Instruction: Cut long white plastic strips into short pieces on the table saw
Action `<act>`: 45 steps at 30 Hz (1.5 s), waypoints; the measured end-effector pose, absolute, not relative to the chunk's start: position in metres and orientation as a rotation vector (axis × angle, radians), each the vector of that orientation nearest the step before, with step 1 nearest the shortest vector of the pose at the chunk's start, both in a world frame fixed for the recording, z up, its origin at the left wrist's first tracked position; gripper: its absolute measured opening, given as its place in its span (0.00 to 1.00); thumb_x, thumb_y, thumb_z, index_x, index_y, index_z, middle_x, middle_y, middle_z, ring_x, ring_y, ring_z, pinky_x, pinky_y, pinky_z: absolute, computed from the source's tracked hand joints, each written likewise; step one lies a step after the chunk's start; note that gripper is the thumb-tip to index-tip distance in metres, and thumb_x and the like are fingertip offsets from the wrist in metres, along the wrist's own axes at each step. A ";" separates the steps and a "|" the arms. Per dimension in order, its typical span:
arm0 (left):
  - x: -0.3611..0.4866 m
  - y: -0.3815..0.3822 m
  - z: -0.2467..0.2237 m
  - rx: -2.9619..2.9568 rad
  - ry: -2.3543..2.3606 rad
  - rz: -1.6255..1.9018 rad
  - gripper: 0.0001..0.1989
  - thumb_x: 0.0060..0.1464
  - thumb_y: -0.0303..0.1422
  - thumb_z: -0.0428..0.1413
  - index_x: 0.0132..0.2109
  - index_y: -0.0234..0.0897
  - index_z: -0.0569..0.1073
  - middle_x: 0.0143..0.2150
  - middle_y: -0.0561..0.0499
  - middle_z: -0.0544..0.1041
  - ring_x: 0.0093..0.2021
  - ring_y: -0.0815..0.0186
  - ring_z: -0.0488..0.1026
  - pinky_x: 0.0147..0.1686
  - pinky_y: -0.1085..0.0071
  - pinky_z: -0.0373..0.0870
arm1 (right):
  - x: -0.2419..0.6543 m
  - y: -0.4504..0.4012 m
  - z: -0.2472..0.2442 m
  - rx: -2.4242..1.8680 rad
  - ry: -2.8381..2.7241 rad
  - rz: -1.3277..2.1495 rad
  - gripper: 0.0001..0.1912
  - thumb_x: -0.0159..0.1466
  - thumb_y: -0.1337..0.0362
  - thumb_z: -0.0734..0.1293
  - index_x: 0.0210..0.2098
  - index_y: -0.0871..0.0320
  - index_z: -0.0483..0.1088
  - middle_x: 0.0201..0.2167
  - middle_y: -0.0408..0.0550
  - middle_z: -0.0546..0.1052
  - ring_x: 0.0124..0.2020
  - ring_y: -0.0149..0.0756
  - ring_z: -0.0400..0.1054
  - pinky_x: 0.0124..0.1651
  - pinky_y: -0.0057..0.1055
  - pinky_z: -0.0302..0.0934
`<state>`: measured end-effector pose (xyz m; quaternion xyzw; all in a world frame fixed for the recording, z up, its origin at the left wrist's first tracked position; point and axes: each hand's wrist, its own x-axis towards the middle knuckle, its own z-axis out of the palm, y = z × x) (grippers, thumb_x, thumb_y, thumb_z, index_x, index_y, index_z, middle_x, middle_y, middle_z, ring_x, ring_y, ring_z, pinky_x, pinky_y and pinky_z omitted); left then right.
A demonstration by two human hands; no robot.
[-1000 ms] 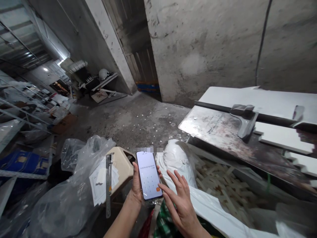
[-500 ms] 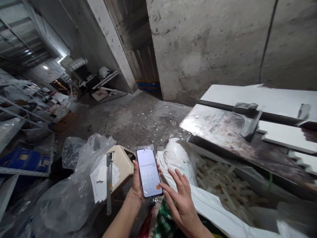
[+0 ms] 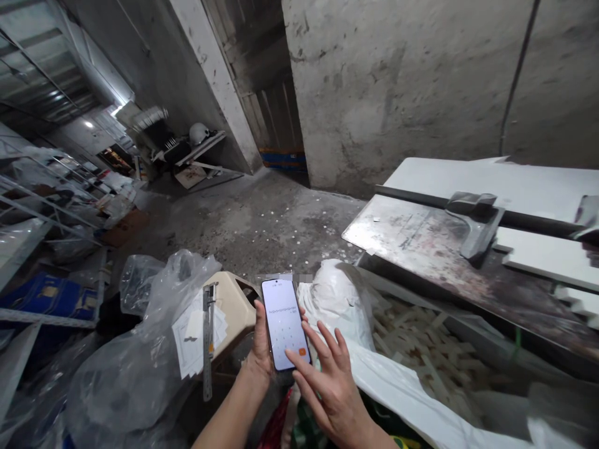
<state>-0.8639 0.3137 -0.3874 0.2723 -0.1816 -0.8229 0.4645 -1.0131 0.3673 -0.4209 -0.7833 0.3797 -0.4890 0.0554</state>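
Observation:
A phone [image 3: 283, 327] with a calculator on its lit screen is gripped by my left hand [image 3: 261, 349], thumb along one edge and fingertips at the other. My right hand [image 3: 327, 380] has its fingers spread over the lower screen, the index fingertip at the bottom row of keys beside the orange key. Left of the phone, a beige plastic stool [image 3: 234, 305] bears sheets of paper [image 3: 189, 340] and a metal caliper [image 3: 208, 349]. A white sack [image 3: 334, 293] bulges just right of the phone.
At the right, a stained metal table [image 3: 412, 243] holds a metal guide [image 3: 482, 231] and white stacked pieces [image 3: 547, 255]. Below it are many off-white strips [image 3: 435, 349] in a plastic-lined container. Clear plastic bags [image 3: 126, 380] and a shelf rack [image 3: 47, 318] fill the left.
My right index fingertip has moved left from near the orange key to the bottom keys. The digits on the screen have changed. The view has shifted slightly.

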 end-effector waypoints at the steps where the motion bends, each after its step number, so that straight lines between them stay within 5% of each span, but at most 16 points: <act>1: -0.864 0.314 -0.387 0.662 -0.448 -2.035 0.45 0.44 0.66 0.53 0.52 0.29 0.74 0.45 0.36 0.77 0.46 0.47 0.75 0.47 0.59 0.69 | -1.010 0.368 -0.419 -2.394 1.140 -1.481 0.20 0.64 0.71 0.63 0.54 0.51 0.70 0.69 0.55 0.50 0.68 0.57 0.44 0.64 0.60 0.42; 17: -0.863 0.315 -0.388 0.700 -0.465 -2.013 0.44 0.43 0.66 0.53 0.50 0.29 0.76 0.46 0.35 0.77 0.48 0.45 0.74 0.48 0.58 0.69 | -1.011 0.367 -0.426 -2.342 1.208 -1.514 0.19 0.65 0.70 0.63 0.53 0.50 0.71 0.69 0.52 0.51 0.67 0.55 0.45 0.65 0.60 0.42; 27: -0.861 0.316 -0.392 0.702 -0.385 -1.964 0.42 0.47 0.64 0.54 0.48 0.25 0.76 0.42 0.37 0.79 0.41 0.56 0.77 0.47 0.64 0.70 | -1.027 0.365 -0.430 -2.188 1.258 -1.558 0.18 0.66 0.71 0.60 0.51 0.51 0.72 0.67 0.51 0.54 0.68 0.55 0.45 0.65 0.61 0.43; 45: -0.862 0.315 -0.392 0.732 -0.428 -1.960 0.43 0.45 0.65 0.55 0.48 0.25 0.76 0.42 0.39 0.80 0.41 0.58 0.78 0.48 0.64 0.70 | -1.030 0.364 -0.435 -2.138 1.296 -1.534 0.17 0.67 0.70 0.60 0.52 0.49 0.71 0.67 0.50 0.53 0.67 0.55 0.45 0.64 0.62 0.45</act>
